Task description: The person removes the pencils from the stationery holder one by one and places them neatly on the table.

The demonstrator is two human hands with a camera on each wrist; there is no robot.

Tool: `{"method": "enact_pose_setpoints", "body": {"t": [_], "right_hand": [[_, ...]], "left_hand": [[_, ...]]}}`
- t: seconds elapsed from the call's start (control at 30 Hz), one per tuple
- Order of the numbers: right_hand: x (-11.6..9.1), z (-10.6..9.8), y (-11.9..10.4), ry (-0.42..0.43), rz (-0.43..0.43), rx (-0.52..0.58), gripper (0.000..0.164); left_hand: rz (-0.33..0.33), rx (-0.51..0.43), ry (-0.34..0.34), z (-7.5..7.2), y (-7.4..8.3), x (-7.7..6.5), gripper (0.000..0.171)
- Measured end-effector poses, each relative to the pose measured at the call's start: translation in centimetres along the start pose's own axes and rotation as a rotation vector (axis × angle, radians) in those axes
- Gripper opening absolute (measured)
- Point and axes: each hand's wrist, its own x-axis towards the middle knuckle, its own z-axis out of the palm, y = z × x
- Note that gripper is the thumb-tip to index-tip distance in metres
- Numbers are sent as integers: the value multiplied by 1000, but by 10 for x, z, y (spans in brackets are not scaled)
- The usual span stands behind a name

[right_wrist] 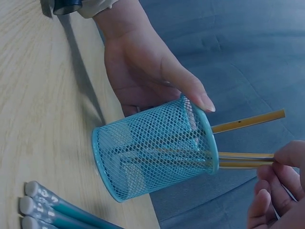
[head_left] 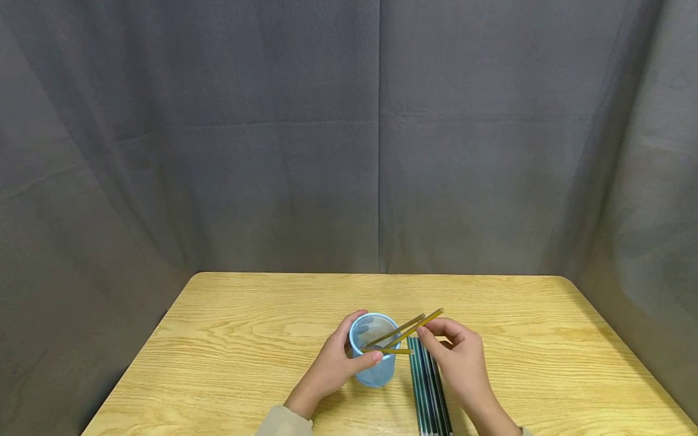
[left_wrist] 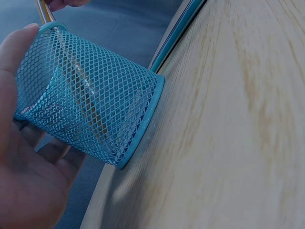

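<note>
A light blue mesh pen cup (head_left: pixel 375 370) is held at its upper left side by my left hand (head_left: pixel 334 360). The thumb lies along the rim, and the other fingers go round the far side. Three yellow pencils lean out of the cup; one pencil (right_wrist: pixel 250 121) stands apart, close to the left thumb. My right hand (head_left: pixel 460 357) pinches the end of another yellow pencil (head_left: pixel 433 315) between thumb and fingertips, its lower part inside the cup. In the right wrist view the third pencil lies right beside the pinched one.
Several dark green pencils (head_left: pixel 428 387) lie side by side on the wooden table (head_left: pixel 245 351), just right of the cup and under the right hand. Their pale ends (right_wrist: pixel 31 188) show in the right wrist view. A grey curtain (head_left: pixel 272 181) surrounds the table at the back and sides.
</note>
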Motion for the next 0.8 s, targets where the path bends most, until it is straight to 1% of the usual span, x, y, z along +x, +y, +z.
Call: {"method": "enact_pose_setpoints", "body": {"t": [0.23,0.43,0.8], "right_hand": [[1,-3,-5,18,-22,20,9],[2,-7,-9,28,-17,23,14],[3,-12,-14,59,-17,28,11]], "left_hand": [[0,10,-1,0,0,0,77],[2,13,1,-1,0,1,75],[6,6,6,0,0,1,76]]}}
